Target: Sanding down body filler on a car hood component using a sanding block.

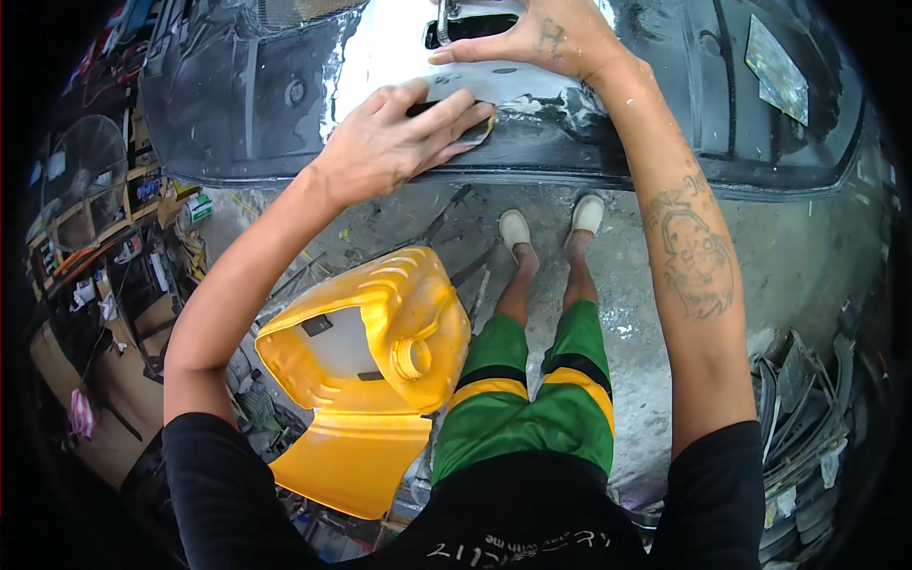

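Note:
A dark vehicle body panel [252, 104] with whitish, sanded-looking patches lies across the top of the view. My left hand [385, 138] is closed over a thin grey-black piece of sandpaper [473, 135] and presses it on the panel near its lower edge. Further up, my right hand [537, 43] rests on the panel beside a dark slot [489, 28]. Its thumb and fingers are spread apart around the slot, and some fingertips are cut off by the frame. A shiny metal piece [443, 28] shows at the slot, close to the thumb.
A cut-open yellow plastic jug [432, 313] stands on the concrete floor [655, 380] left of my legs. Cluttered shelves and a fan [85, 171] line the left side. Stacked dark panels [807, 427] lie at right. A shiny rectangular sheet [777, 71] sits on the panel.

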The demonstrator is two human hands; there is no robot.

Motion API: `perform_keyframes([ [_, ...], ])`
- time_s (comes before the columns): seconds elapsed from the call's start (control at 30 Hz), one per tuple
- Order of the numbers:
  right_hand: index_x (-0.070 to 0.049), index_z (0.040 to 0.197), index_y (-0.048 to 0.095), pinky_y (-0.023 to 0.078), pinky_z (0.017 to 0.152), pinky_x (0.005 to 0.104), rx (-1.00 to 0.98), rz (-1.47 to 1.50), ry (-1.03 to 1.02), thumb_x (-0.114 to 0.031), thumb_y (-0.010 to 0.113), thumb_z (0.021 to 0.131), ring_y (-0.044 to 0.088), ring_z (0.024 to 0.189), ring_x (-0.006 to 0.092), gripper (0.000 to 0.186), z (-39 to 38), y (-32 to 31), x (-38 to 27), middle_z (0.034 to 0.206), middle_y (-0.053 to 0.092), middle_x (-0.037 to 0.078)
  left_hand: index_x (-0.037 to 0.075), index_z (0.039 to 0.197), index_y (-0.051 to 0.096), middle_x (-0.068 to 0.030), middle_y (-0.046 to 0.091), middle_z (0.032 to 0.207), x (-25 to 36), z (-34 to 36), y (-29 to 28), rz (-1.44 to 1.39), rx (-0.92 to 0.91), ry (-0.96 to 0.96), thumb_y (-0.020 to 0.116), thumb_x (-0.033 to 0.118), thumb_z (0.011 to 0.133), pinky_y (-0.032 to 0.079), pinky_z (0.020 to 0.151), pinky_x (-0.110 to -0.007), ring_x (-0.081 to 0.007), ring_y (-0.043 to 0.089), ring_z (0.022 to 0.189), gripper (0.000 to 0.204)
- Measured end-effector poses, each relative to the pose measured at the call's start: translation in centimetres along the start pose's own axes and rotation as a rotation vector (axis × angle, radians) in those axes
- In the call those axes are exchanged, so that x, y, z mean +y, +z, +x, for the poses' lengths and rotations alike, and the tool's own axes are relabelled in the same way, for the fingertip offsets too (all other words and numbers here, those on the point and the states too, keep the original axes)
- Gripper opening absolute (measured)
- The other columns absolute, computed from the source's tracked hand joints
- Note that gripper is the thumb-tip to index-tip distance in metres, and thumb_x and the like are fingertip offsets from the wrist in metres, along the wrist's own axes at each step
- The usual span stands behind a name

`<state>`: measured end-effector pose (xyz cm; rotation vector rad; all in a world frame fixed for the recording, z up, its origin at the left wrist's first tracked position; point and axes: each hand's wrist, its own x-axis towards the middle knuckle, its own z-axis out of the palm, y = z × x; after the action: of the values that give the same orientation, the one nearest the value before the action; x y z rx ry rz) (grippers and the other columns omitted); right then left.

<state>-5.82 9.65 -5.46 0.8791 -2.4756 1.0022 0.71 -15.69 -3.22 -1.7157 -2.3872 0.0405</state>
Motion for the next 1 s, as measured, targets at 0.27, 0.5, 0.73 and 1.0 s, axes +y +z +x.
perform_keyframes([
  [0.27, -0.025, 0.123, 0.073, 0.046, 0.099, 0.0476, 0.05, -0.04, -0.003, -0.067, 0.082, 0.069, 0.06, 0.113, 0.0315, 0.07, -0.3, 0.0, 0.5, 0.121, 0.069, 0.006, 0.02, 0.145, 0.06, 0.0028, 0.056, 0.132, -0.7, 0.2, -0.5, 0.034, -0.057, 0.052, 0.074, 0.028, 0.088, 0.048, 0.09, -0.03, -0.0215, 0.051, 0.1, 0.059],
  [0.5, -0.023, 0.121, 0.074, 0.046, 0.099, 0.0468, 0.052, -0.023, -0.023, -0.065, 0.083, 0.069, 0.059, 0.113, 0.032, 0.067, -0.5, 0.2, 0.7, 0.119, 0.069, 0.005, 0.024, 0.143, 0.062, 0.0019, 0.055, 0.13, -1.2, 0.8, 0.0, -0.06, -0.067, 0.068, 0.073, 0.027, 0.091, 0.048, 0.094, -0.033, -0.0227, 0.052, 0.101, 0.054],
  [0.73, -0.023, 0.123, 0.073, 0.046, 0.101, 0.0451, 0.042, -0.022, 0.069, -0.066, 0.082, 0.069, 0.059, 0.113, 0.0301, 0.07, -0.8, 0.3, 0.6, 0.122, 0.069, 0.004, 0.025, 0.141, 0.064, -0.0004, 0.055, 0.131, -0.9, 1.7, -0.5, -0.118, -0.1, -0.003, 0.074, 0.025, 0.09, 0.047, 0.097, -0.035, -0.024, 0.052, 0.102, 0.052],
  [1.0, -0.027, 0.125, 0.073, 0.046, 0.102, 0.0476, 0.059, -0.078, -0.003, -0.067, 0.079, 0.07, 0.059, 0.117, 0.0309, 0.069, -0.7, 0.2, 0.6, 0.126, 0.068, 0.004, 0.025, 0.14, 0.065, -0.0029, 0.056, 0.131, -0.2, 1.5, -0.5, -0.165, -0.119, -0.058, 0.071, 0.024, 0.093, 0.046, 0.099, -0.037, -0.0255, 0.052, 0.106, 0.048],
])
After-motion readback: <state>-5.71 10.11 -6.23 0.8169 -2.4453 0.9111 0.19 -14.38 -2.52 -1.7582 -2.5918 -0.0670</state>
